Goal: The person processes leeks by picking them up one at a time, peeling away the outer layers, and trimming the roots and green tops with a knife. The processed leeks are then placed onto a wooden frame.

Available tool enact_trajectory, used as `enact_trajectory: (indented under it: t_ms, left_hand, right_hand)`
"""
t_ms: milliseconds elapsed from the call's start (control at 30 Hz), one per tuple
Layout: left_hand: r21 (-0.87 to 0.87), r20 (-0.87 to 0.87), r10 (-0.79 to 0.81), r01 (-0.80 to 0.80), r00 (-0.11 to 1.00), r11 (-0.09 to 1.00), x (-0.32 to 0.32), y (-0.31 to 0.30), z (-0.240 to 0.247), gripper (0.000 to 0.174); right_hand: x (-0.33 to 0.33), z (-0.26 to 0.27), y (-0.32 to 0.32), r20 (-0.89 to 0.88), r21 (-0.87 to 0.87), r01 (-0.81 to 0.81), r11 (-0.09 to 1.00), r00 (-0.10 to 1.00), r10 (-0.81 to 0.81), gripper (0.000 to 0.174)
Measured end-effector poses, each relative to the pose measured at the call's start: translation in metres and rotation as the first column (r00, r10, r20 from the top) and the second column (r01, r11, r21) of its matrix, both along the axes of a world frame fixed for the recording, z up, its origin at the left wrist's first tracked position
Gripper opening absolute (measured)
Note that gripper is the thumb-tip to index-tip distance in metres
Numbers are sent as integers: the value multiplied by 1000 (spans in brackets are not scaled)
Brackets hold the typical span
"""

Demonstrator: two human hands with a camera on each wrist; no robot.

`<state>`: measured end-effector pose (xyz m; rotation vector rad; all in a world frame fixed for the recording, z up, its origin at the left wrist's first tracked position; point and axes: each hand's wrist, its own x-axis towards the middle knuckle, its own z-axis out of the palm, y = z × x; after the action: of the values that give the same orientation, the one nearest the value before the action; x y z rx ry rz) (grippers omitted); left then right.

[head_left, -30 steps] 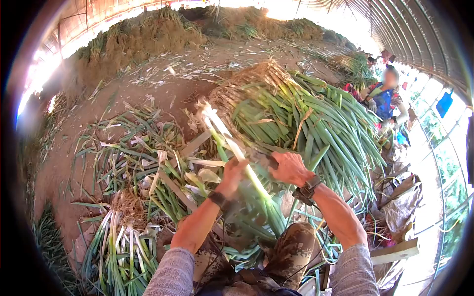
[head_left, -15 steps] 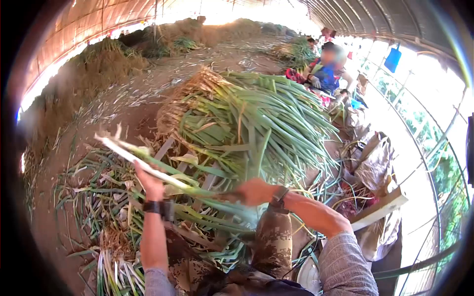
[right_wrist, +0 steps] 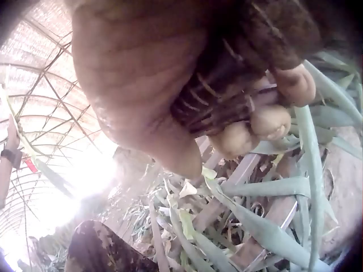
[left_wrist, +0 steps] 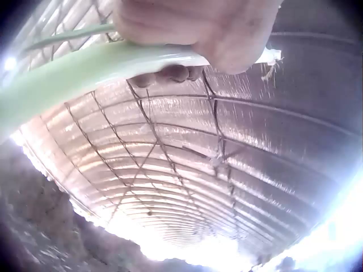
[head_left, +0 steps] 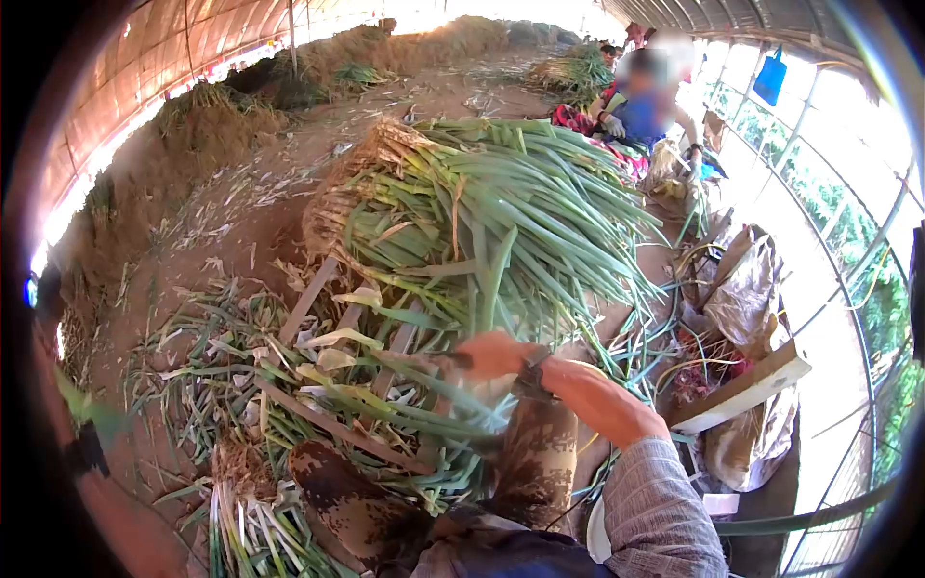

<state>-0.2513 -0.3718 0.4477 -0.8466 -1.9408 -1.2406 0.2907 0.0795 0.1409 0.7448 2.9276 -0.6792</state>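
Note:
My left hand [left_wrist: 193, 25] curls its fingers round the white part of a long green onion [left_wrist: 113, 63], raised against the roof in the left wrist view. In the head view that arm is at the far left edge, its hand mostly lost in the dark rim, with a green blur of leaf near the wristband [head_left: 87, 449]. My right hand [head_left: 496, 356] is over loose leaves [head_left: 434, 419] in front of my knees. Its fingers [right_wrist: 233, 140] curl toward a dark-covered palm in the right wrist view, and no onion shows in it.
A big pile of green onions [head_left: 549, 207] lies ahead, roots to the left. Trimmed leaves [head_left: 222, 361] litter the ground at left, beside a small bunch of onions [head_left: 252, 525]. Crumpled sacks [head_left: 742, 289] and a wooden beam [head_left: 747, 387] are at right. Another person [head_left: 641, 111] sits beyond.
The onion was upright between both hands, then slanted left with the right hand on its leaves. Now the left hand has carried it far left, away from the right hand.

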Motion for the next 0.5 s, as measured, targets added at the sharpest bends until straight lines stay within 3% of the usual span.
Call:
enact_trajectory:
  t_ms: [133, 267, 333, 367, 400, 467, 500]
  left_hand:
    - [-367, 166, 203, -131, 965, 921, -38, -79, -56, 39]
    - [-657, 349, 322, -16, 880, 754, -53, -108, -157, 39]
    - [-699, 472, 332, 117, 816, 705, -40, -86, -211, 39]
    - [-665, 477, 294, 121, 828, 737, -40, -71, -248, 40]
    - [-481, 598, 128, 227, 791, 847, -37, -51, -290, 43]
    - [-370, 706, -16, 389, 708, 844, 31, 15, -310, 64]
    - [-591, 690, 19, 549, 723, 591, 54, 63, -298, 74]
  right_hand:
    - [-7, 6, 4, -41, -43, -21, 999, 999, 19, 31]
    - [-12, -1, 9, -75, -99, 3, 995, 997, -10, 35]
    - [-14, 1, 13, -44, -165, 28, 986, 998, -36, 36]
    - [-13, 2, 14, -36, -174, 22, 984, 999, -29, 36]
    - [-14, 3, 15, -26, -130, 31, 991, 999, -34, 38]
    - [-20, -6, 17, -83, -46, 9, 999, 996, -13, 43]
    - [-22, -14, 19, 15, -106, 102, 989, 995, -101, 46]
